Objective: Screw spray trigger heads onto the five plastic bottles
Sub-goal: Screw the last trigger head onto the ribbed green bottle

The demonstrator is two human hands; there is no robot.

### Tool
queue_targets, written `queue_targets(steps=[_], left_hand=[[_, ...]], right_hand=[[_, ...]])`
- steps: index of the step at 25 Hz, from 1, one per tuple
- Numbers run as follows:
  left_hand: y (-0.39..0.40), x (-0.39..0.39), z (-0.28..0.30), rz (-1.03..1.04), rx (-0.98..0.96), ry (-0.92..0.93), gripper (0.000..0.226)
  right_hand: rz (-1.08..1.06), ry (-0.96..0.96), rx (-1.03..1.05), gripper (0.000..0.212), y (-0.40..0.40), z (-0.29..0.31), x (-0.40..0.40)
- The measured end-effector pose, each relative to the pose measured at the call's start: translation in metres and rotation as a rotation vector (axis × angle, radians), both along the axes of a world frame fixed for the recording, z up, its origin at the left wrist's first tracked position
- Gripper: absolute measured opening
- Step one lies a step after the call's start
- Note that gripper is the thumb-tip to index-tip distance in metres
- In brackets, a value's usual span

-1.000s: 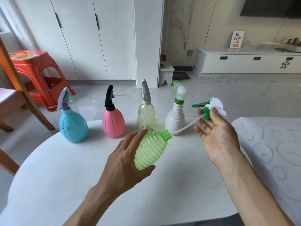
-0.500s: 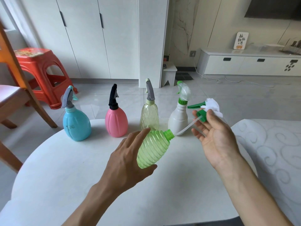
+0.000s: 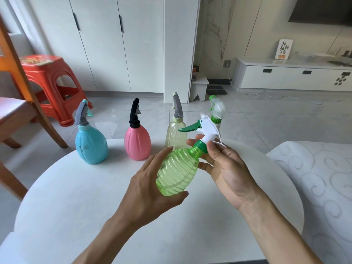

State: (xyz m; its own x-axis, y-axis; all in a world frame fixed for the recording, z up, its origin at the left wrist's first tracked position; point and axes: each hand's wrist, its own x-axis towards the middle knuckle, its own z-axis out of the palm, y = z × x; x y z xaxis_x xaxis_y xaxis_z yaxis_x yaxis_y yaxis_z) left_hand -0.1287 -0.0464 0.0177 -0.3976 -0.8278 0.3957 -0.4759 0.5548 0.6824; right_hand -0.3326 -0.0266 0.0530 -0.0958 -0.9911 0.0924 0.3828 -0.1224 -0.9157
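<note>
My left hand (image 3: 152, 187) grips a ribbed green bottle (image 3: 178, 172), tilted with its neck up and to the right above the round white table (image 3: 76, 206). My right hand (image 3: 222, 166) pinches the green collar of a white spray trigger head (image 3: 206, 130) that sits on the bottle's neck, its green lever pointing left. Behind stand a blue bottle (image 3: 90, 143), a pink bottle (image 3: 137, 141), a clear yellowish bottle (image 3: 174, 134) and a white bottle (image 3: 217, 113), each with a trigger head on; the white one is mostly hidden behind my right hand.
A wooden chair (image 3: 17, 103) and an orange plastic stool (image 3: 49, 82) stand at the left. A white patterned cushion (image 3: 320, 178) lies beside the table at the right. White cabinets line the back wall.
The trigger head's tube has gone into the green bottle and the head now sits on the neck. My right hand moved left and down to the collar; the bottle tilted more upright.
</note>
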Motion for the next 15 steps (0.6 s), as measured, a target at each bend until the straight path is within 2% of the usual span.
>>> queue_targets(steps=[6,15], left_hand=[[0.002,-0.001,0.0021,-0.052,0.093,0.088,0.099],[0.0052,-0.0043,0.0018,-0.118,0.274,0.201,0.093]], right_hand=[[0.009,0.108,-0.052,0.034,-0.0005,0.0054,-0.0054],[0.061,0.102,-0.057,0.028,0.0023,0.0055,-0.0027]])
